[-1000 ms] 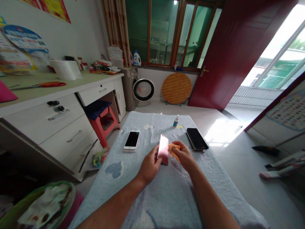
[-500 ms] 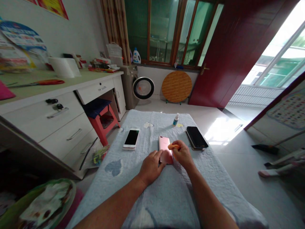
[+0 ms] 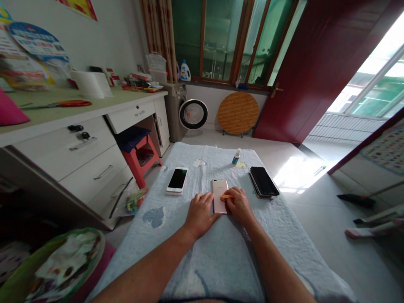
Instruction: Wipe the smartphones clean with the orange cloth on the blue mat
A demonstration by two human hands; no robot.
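Note:
A pink phone (image 3: 217, 189) lies back side up on the light blue cloth (image 3: 202, 256) over the table. At its left and lower edges, my left hand (image 3: 201, 212) is closed on it with fingers and thumb, holding it against the cloth. My right hand (image 3: 240, 206) pinches a small orange wiping cloth (image 3: 226, 197) and presses it on the phone's back. To the left lies a white phone (image 3: 177, 181), screen up. Black phones (image 3: 264, 182) sit stacked on the right. Farther back stands a small spray bottle (image 3: 236, 157).
A white desk (image 3: 85, 162) with drawers runs along the left, a red stool (image 3: 140, 158) partly under it. A basin (image 3: 94, 261) stands low at the left. Behind the table are a washing machine (image 3: 175, 111) with its door open, a round wooden board (image 3: 238, 112) and a red door (image 3: 299, 71).
The orange cloth has moved down and slightly left over the phone's back with my right hand. My left fingers have drawn back toward the phone's left edge. The view has shifted slightly.

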